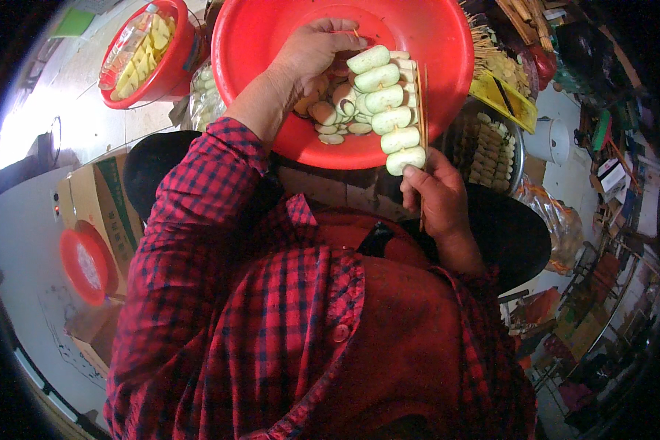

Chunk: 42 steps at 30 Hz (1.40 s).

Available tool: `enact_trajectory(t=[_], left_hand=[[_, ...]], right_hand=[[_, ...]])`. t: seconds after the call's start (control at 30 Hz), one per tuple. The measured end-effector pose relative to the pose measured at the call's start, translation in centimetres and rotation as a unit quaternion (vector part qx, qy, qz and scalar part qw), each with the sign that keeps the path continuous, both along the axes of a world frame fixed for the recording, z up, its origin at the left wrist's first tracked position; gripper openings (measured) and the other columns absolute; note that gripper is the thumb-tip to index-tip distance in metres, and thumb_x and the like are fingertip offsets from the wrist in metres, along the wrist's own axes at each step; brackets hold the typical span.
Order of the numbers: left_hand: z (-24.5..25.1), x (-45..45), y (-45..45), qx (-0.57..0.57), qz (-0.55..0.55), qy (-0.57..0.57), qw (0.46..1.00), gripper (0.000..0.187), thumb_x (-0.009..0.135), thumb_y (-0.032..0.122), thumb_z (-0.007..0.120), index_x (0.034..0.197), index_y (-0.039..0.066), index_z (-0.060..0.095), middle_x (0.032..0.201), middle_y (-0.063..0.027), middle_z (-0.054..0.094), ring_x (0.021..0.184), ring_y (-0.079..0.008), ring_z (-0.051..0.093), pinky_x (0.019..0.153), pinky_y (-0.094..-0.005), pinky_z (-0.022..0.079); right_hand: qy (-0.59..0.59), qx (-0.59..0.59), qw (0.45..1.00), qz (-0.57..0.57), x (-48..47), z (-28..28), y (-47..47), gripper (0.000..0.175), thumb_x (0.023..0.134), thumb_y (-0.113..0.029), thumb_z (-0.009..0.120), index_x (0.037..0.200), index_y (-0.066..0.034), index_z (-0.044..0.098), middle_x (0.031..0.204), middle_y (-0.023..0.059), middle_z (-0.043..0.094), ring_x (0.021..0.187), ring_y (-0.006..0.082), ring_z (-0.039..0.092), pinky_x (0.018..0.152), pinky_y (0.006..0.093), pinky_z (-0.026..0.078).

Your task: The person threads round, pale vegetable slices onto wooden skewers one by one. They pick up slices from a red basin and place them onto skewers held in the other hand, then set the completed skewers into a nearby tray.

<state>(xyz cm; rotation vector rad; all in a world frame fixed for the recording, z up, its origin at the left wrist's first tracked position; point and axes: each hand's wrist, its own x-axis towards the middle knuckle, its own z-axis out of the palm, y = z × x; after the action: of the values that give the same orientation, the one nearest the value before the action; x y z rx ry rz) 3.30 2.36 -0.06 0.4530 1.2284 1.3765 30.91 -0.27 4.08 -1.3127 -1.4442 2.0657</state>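
My right hand (437, 192) grips the near end of a skewer of thick pale-green vegetable slices (384, 100), its thumb against the lowest slice. Several bare bamboo skewers (422, 104) also stand in that hand, along the right of the slices. At the skewer's far end, the thumb and fingers of my left hand (313, 55) close around the stick's tip. Beneath both hands is a red plastic basin (247, 66), with loose pale slices (330, 129) at its bottom. Behind the held skewer, paler slices (410, 71) are partly hidden.
Left of the basin, a red bucket (184, 60) holds yellow cut pieces (148, 55) and a plastic bag. To the right are a yellow tray (503, 102), a metal bowl of filled skewers (489, 151) and a white bucket (550, 140). Cardboard boxes (102, 203) stand at left.
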Motion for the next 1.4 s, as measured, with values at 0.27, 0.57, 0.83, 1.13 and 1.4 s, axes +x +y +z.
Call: enact_trajectory(t=[0.27, 0.57, 0.83, 1.13, 1.4], left_hand=[[-0.3, 0.8, -0.2, 0.025, -0.01, 0.055, 0.998, 0.057, 0.077, 0.006, 0.075, 0.126, -0.002, 0.046, 0.102, -0.0112, 0.067, 0.091, -0.0195, 0.065, 0.082, -0.0329, 0.052], [-0.3, 0.9, 0.2, -0.008, 0.004, 0.011, 1.0, 0.045, 0.085, 0.005, 0.065, 0.126, 0.001, 0.048, 0.101, -0.0114, 0.063, 0.093, -0.022, 0.064, 0.087, -0.0345, 0.052], [0.0, 0.9, -0.1, -0.01, 0.064, 0.044, 0.997, 0.02, 0.09, 0.015, 0.06, 0.107, 0.004, 0.06, 0.092, -0.0039, 0.064, 0.083, -0.0149, 0.061, 0.072, -0.0296, 0.05], [-0.2, -0.1, -0.1, -0.011, 0.067, 0.007, 0.998, 0.015, 0.088, 0.014, 0.062, 0.097, 0.003, 0.061, 0.082, -0.0052, 0.062, 0.07, -0.0159, 0.06, 0.058, -0.0276, 0.051], [0.1, -0.7, -0.3, 0.003, 0.036, -0.084, 0.996, 0.013, 0.089, 0.019, 0.063, 0.091, 0.008, 0.058, 0.075, -0.0016, 0.059, 0.062, -0.0116, 0.057, 0.048, -0.0218, 0.047]], right_hand=[[-0.02, 0.01, 1.0, 0.011, 0.0, 0.0, 0.0, 0.014, 0.088, -0.011, 0.057, 0.1, -0.0037, 0.057, 0.07, 0.0034, 0.056, 0.05, 0.0097, 0.048, 0.046, 0.023, 0.038], [-0.022, 0.0, 1.0, 0.004, -0.1, 0.2, -0.1, 0.016, 0.087, -0.012, 0.057, 0.101, -0.0033, 0.058, 0.07, 0.003, 0.057, 0.05, 0.0095, 0.049, 0.046, 0.0227, 0.038], [-0.006, -0.004, 1.0, 0.001, 0.0, 0.2, -0.1, 0.013, 0.087, -0.013, 0.058, 0.097, -0.0044, 0.058, 0.069, 0.0027, 0.056, 0.049, 0.0093, 0.049, 0.045, 0.0222, 0.038], [-0.002, 0.001, 1.0, 0.003, 0.0, 0.2, 0.0, 0.012, 0.088, -0.013, 0.057, 0.096, -0.0045, 0.058, 0.068, 0.0024, 0.055, 0.049, 0.0095, 0.048, 0.045, 0.0226, 0.037], [0.008, -0.022, 1.0, -0.015, 0.0, 0.2, 0.0, 0.017, 0.088, -0.014, 0.055, 0.101, -0.0036, 0.058, 0.066, 0.0028, 0.055, 0.048, 0.01, 0.048, 0.044, 0.0227, 0.036]])
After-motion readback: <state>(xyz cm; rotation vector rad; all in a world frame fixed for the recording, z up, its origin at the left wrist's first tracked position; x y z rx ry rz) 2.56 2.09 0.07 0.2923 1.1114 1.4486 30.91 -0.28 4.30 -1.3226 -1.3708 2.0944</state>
